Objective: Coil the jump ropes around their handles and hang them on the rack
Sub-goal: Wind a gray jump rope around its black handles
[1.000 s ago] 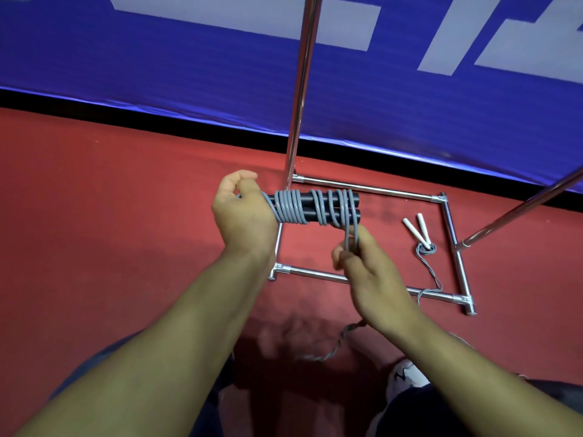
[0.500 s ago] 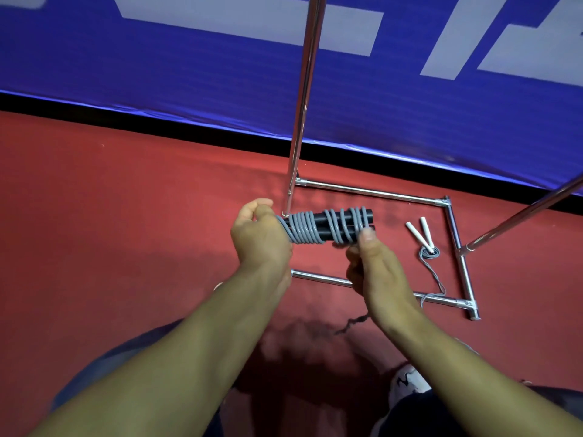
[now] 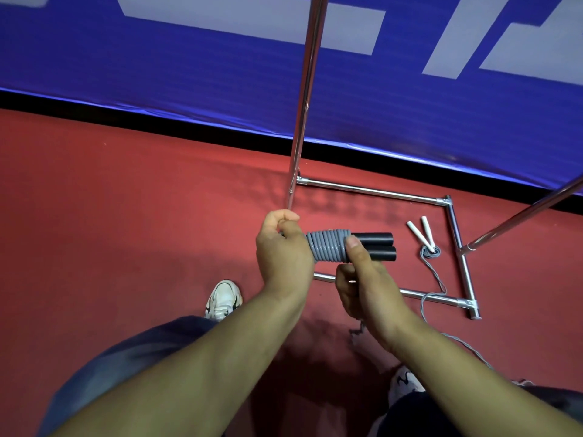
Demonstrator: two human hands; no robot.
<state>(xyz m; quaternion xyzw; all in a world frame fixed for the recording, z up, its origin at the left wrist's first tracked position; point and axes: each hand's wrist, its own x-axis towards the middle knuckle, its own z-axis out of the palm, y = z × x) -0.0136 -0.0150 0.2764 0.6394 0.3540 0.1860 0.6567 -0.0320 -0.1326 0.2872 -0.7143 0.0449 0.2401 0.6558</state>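
Your left hand (image 3: 284, 257) grips the 2 black handles (image 3: 377, 246) lying crosswise, right hand (image 3: 366, 285) pinching the grey coil (image 3: 326, 247).

Rack upright (image 3: 304, 99) is standing just behind the left hand (image 3: 284, 263), blocking straight-ahead travel. Base frame bars (image 3: 454, 244) are boxing in floor below and right of both hands. White-handled rope (image 3: 422, 234) is lying inside that frame, its cord (image 3: 438, 285) crossing the near bar. Angled rail (image 3: 523, 216) is cutting in from the right. Red floor (image 3: 126, 231) to the left is lying open.
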